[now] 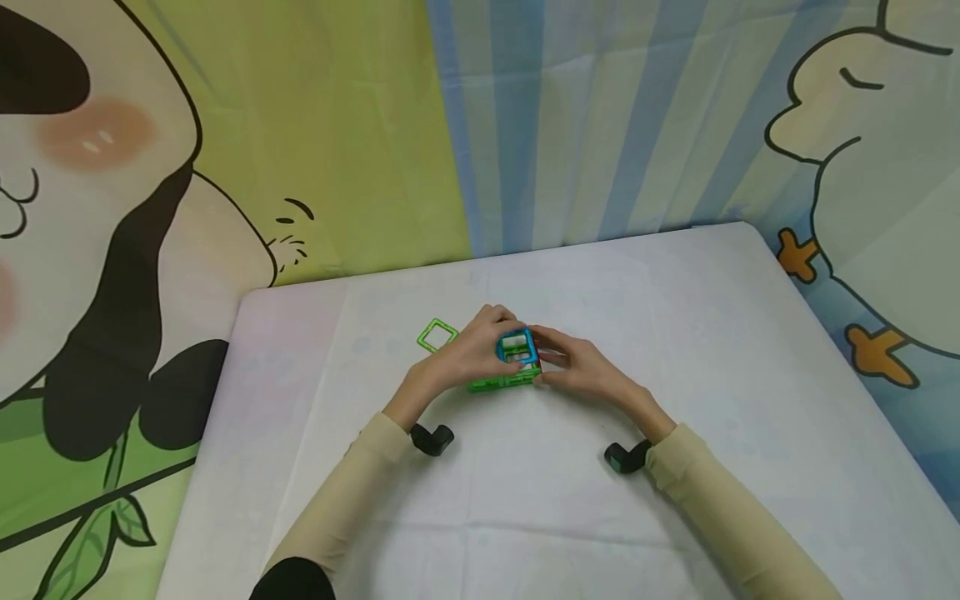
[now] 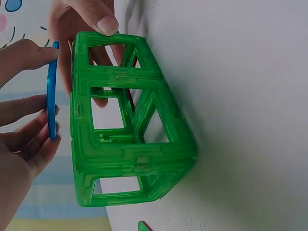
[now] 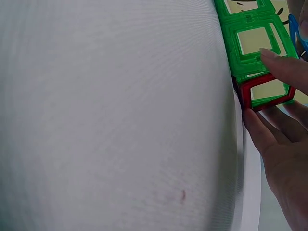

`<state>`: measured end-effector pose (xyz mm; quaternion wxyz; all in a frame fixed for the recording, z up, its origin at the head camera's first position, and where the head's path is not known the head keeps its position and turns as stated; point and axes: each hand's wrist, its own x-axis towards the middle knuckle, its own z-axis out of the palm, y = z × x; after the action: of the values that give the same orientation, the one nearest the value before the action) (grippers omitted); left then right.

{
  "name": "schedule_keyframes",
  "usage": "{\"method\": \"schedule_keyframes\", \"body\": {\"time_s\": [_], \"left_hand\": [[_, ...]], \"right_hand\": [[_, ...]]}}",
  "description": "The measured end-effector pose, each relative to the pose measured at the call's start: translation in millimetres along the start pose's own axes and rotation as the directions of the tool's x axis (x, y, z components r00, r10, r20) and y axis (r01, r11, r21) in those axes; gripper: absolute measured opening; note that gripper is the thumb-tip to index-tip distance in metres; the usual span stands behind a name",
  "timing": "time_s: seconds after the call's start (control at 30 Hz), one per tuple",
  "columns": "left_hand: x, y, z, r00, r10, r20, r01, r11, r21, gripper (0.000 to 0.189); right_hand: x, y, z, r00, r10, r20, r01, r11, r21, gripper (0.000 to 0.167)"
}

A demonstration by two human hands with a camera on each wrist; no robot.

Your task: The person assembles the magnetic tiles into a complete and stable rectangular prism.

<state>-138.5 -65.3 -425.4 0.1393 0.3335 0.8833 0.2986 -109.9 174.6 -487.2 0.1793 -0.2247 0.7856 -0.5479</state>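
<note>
My left hand (image 1: 468, 354) pinches a blue square magnetic tile (image 2: 51, 91) between thumb and fingertips. In the left wrist view, the tile stands on edge, a small gap away from a green magnetic-tile structure (image 2: 139, 156). This structure is a long hollow body of joined square and slanted frames resting on the table. At its other end, my right hand (image 1: 581, 362) grips it, the thumb on a green side and the fingers by a red tile (image 3: 248, 96) that closes that end. Seen from the head, the blue tile overlaps the structure's top.
A loose green square tile (image 1: 426, 330) lies on the white table (image 1: 525, 517), just behind my left hand. A patterned cloth wall (image 1: 360, 150) with cartoon animals rises behind the table. Small black wrist cameras (image 1: 433, 439) stick out beneath both wrists.
</note>
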Motion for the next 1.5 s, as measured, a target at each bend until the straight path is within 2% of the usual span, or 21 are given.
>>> {"method": "schedule_keyframes", "body": {"time_s": [0.17, 0.4, 0.83, 1.0, 1.5], "left_hand": [[-0.6, 2.1, 3.8, 1.0, -0.008, 0.012, 0.007, 1.0, 0.02, 0.058], [0.7, 2.6, 7.2, 1.0, 0.013, 0.022, -0.015, 0.996, 0.084, 0.062], [0.8, 1.2, 4.7, 0.999, -0.029, 0.041, 0.026, 0.997, 0.078, 0.062], [2.7, 1.4, 5.0, 0.999, -0.011, 0.049, 0.007, 0.996, 0.088, 0.062], [0.4, 1.7, 5.2, 0.999, -0.02, 0.042, 0.015, 0.995, 0.096, 0.064]], "right_hand": [[-0.3, 0.3, 1.9, 1.0, 0.001, 0.003, -0.001, 1.0, -0.005, 0.081], [0.7, 1.0, 2.7, 1.0, -0.009, -0.004, 0.009, 1.0, -0.006, 0.079], [-0.1, 0.5, 0.9, 1.0, -0.007, -0.008, 0.007, 1.0, -0.021, 0.079], [-0.3, 3.1, -0.1, 0.999, -0.028, -0.017, 0.027, 0.999, -0.035, 0.079], [-1.2, 3.3, 0.7, 0.999, -0.035, -0.012, 0.035, 0.999, -0.01, 0.079]]}}
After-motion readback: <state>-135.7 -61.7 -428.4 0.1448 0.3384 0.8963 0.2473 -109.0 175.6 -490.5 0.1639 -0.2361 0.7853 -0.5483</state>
